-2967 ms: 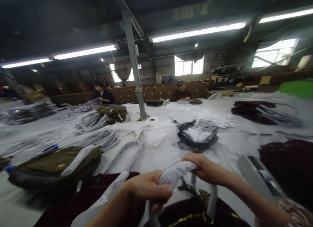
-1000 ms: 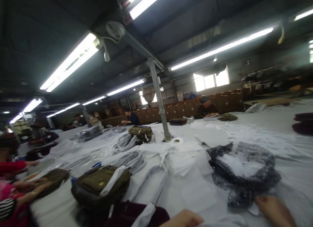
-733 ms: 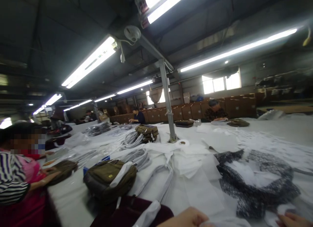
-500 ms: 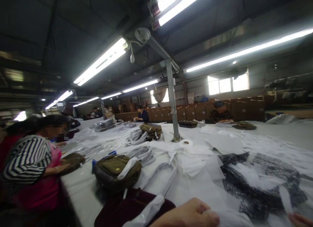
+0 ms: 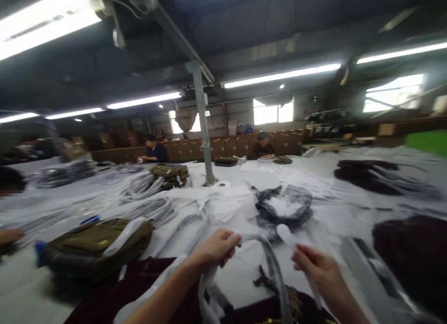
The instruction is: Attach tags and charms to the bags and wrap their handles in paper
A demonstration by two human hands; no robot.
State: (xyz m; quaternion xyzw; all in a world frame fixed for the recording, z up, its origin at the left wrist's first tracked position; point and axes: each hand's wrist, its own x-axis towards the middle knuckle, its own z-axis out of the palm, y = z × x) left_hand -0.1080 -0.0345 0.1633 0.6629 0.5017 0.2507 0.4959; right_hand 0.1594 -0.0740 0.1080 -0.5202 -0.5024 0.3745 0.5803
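Observation:
My left hand (image 5: 220, 247) is closed at the top of a strap (image 5: 274, 261) in pale grey wrapping, which arches over a dark maroon bag (image 5: 244, 312) at the bottom edge. To the right, my right hand (image 5: 319, 270) pinches a thin white strip (image 5: 287, 234); its rounded end sticks out past the fingertips and a tail hangs below. Under my left forearm lies another maroon bag (image 5: 104, 298) with a white wrapped band. Much of both bags is hidden or cut off by the frame.
An olive bag (image 5: 104, 240) lies at left, with more olive bags (image 5: 169, 175) farther back. A bundle of black-and-white mesh-like material (image 5: 284, 207) is ahead. Dark bags (image 5: 412, 259) lie at right. A post (image 5: 204, 128) rises from the table; co-workers (image 5: 155, 149) sit beyond.
The view has swung to the right. My left hand is now on the wrapped strap, and both hands show higher in view over the maroon bag. The white strip stays in my right hand.

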